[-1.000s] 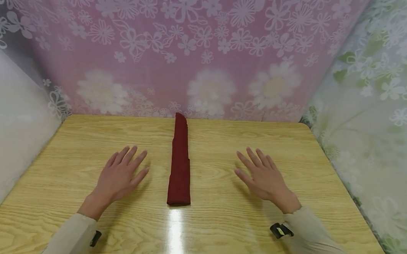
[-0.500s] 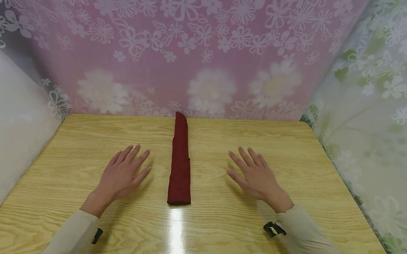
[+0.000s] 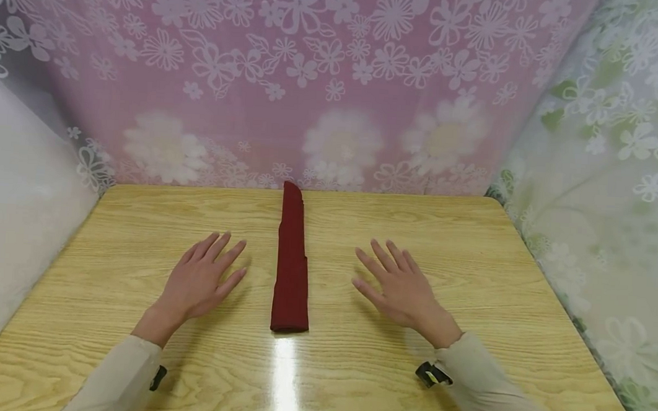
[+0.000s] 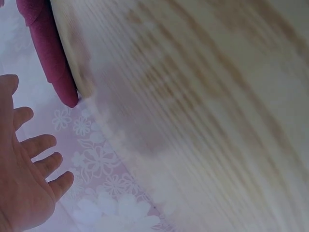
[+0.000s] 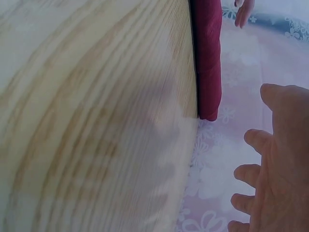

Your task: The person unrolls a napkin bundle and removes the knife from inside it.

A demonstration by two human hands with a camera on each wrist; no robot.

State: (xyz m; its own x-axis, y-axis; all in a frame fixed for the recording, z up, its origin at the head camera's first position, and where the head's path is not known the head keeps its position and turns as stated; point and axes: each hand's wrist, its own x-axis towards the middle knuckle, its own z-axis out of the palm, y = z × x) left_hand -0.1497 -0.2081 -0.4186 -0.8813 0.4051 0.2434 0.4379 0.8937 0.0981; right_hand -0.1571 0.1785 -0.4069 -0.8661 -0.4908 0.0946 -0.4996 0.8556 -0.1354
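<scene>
A long dark red bundle of folded or rolled cloth (image 3: 292, 265) lies lengthwise on the wooden table (image 3: 138, 220), its far end at the back edge. To its left, my left hand (image 3: 196, 282) hovers palm down above the tabletop, fingers spread and holding nothing. On the other side, my right hand (image 3: 399, 290) is likewise spread and bare, apart from the cloth. The left wrist view has the red cloth (image 4: 48, 48) beyond the fingers of my left hand (image 4: 24, 179). In the right wrist view, the cloth (image 5: 208, 63) stands out past my right hand (image 5: 282, 164).
Behind the table hangs a pink floral curtain (image 3: 256, 102). A pale floral sheet (image 3: 602, 213) borders the right side, and a whitish sheet (image 3: 22, 202) the left. Dark straps (image 3: 433, 375) sit at both sleeve cuffs. A bright light reflection marks the table's front.
My right hand has moved left, nearer the cloth. The left hand has shifted slightly to the right. The red cloth lies where it was.
</scene>
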